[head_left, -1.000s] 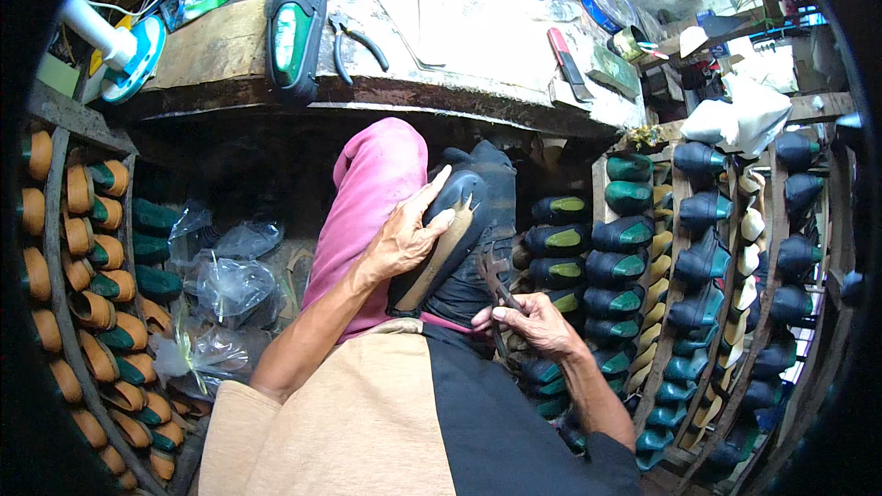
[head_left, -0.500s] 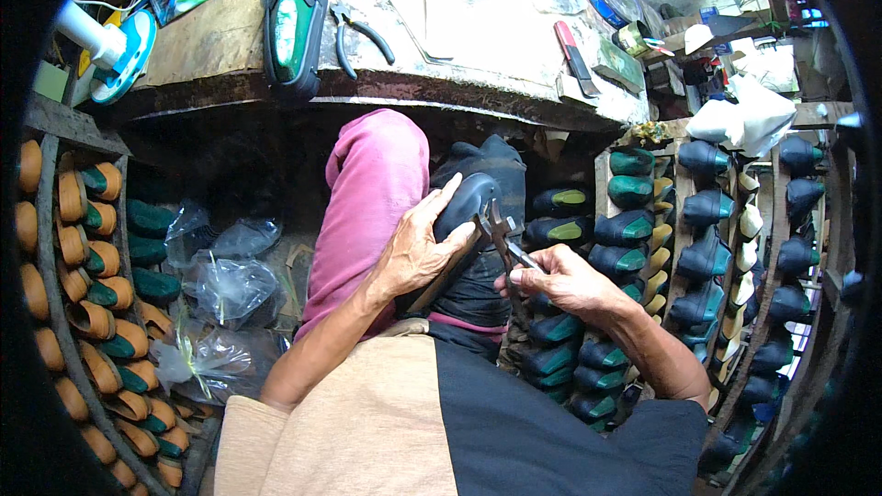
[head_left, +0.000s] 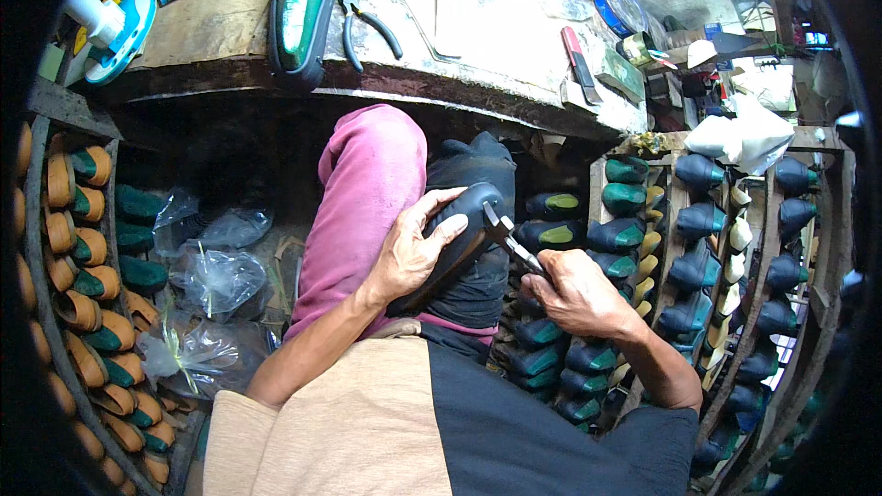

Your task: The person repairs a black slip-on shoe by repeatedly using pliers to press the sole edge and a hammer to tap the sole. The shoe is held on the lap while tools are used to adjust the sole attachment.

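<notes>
while the left hand point(head_left: 413, 253) pins a black shoe point(head_left: 452, 223) on the dark trouser leg point(head_left: 482, 280), seemingly to steady it against a pull, the head view shows metal pincers point(head_left: 513, 241) at its toe edge. the right hand point(head_left: 581, 292) has its grip closed round their handles; the left grip clasps the shoe, thumb on top. whether the pincers bite, i cannot tell from here. a second ago they hung low, clear of the shoe; now they slant outward from its toe.

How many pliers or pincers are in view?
2: pliers on the bench, and pincers in the right hand. More may be hidden among the things on the bench.
</notes>
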`<action>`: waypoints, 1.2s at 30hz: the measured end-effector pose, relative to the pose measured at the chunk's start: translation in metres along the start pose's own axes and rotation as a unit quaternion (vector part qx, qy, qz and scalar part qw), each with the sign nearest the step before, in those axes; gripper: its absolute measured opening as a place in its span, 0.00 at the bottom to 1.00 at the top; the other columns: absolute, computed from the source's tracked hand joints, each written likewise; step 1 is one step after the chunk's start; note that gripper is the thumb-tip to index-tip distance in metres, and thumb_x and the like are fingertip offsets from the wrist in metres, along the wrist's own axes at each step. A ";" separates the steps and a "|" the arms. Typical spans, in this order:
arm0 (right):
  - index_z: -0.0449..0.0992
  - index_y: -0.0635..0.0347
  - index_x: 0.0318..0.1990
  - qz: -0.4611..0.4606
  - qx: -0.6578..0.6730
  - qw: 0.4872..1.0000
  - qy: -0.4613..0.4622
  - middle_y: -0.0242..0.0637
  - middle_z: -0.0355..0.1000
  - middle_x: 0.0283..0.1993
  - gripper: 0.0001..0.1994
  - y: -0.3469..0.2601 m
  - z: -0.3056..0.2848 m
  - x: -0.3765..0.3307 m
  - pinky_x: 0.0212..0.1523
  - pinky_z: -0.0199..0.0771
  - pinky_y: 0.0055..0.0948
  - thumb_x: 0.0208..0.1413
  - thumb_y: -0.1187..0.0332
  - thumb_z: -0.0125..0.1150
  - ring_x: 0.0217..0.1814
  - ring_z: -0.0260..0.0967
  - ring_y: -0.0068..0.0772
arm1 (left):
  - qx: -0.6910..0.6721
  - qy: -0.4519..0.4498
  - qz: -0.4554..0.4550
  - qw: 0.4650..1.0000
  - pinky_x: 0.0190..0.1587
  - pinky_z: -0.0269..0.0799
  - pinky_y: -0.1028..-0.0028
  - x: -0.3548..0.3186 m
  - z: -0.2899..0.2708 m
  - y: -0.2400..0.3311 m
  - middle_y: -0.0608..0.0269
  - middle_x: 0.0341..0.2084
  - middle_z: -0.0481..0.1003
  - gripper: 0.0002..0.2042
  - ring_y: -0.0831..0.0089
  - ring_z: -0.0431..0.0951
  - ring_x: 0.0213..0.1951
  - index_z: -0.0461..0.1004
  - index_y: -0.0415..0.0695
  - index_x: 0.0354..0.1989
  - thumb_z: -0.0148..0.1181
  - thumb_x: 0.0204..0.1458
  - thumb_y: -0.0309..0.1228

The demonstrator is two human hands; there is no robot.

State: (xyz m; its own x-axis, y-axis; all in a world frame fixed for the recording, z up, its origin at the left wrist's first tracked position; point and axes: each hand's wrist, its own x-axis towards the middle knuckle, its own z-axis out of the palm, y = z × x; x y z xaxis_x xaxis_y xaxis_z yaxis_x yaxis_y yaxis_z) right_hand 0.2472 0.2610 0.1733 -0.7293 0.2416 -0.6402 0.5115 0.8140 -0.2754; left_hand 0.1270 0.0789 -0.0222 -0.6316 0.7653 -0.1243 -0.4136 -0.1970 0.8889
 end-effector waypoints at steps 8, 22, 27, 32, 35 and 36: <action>0.67 0.66 0.38 -0.103 0.013 0.993 0.053 0.55 0.65 0.27 0.15 0.016 0.014 -0.006 0.35 0.64 0.57 0.76 0.68 0.63 0.30 0.67 0.65 | -0.014 0.014 -0.007 1.000 0.70 0.75 0.68 -0.002 0.009 0.012 0.54 0.58 0.84 0.20 0.68 0.82 0.61 0.78 0.36 0.69 0.68 0.72 0.29; 0.66 0.69 0.43 -0.076 0.118 0.978 0.153 0.64 0.67 0.34 0.10 0.015 0.101 -0.002 0.38 0.70 0.62 0.74 0.76 0.63 0.35 0.70 0.76 | 0.004 -0.064 -0.057 0.996 0.74 0.69 0.67 0.013 -0.011 0.019 0.58 0.60 0.83 0.23 0.70 0.79 0.64 0.78 0.37 0.71 0.68 0.71 0.33; 0.69 0.69 0.40 -0.020 0.159 0.982 0.103 0.54 0.71 0.33 0.11 -0.006 0.078 -0.016 0.36 0.74 0.47 0.74 0.75 0.65 0.31 0.74 0.59 | 0.032 -0.130 -0.076 0.988 0.70 0.74 0.66 0.026 -0.014 0.027 0.52 0.58 0.86 0.26 0.66 0.82 0.60 0.78 0.36 0.70 0.67 0.72 0.41; 0.79 0.70 0.39 0.048 0.308 0.950 0.029 0.48 0.81 0.33 0.10 -0.021 0.045 -0.022 0.38 0.79 0.44 0.75 0.74 0.61 0.33 0.80 0.44 | 0.001 -0.181 -0.091 0.979 0.78 0.65 0.66 0.027 -0.018 0.029 0.57 0.67 0.82 0.26 0.69 0.77 0.69 0.76 0.37 0.75 0.67 0.72 0.36; 0.74 0.69 0.40 0.018 0.230 0.973 0.025 0.54 0.75 0.31 0.06 -0.018 0.033 -0.025 0.37 0.74 0.51 0.73 0.76 0.62 0.33 0.78 0.58 | -0.016 -0.191 -0.106 0.976 0.78 0.65 0.66 0.027 -0.016 0.029 0.57 0.67 0.82 0.27 0.69 0.77 0.70 0.76 0.37 0.75 0.68 0.72 0.36; 0.73 0.69 0.41 -0.020 0.195 0.979 0.051 0.55 0.73 0.32 0.06 -0.016 0.030 -0.028 0.37 0.73 0.53 0.72 0.77 0.62 0.33 0.76 0.61 | -0.022 -0.190 -0.113 0.975 0.78 0.65 0.65 0.027 -0.015 0.029 0.57 0.67 0.82 0.27 0.69 0.77 0.70 0.76 0.37 0.75 0.68 0.72 0.35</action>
State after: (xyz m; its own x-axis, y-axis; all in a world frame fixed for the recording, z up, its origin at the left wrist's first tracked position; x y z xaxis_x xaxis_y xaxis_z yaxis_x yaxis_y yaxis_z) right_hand 0.2730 0.2256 0.1740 -0.7836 0.2810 -0.5541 0.6018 0.5650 -0.5644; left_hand 0.0885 0.0846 -0.0064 -0.2362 0.9623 -0.1346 -0.5469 -0.0172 0.8370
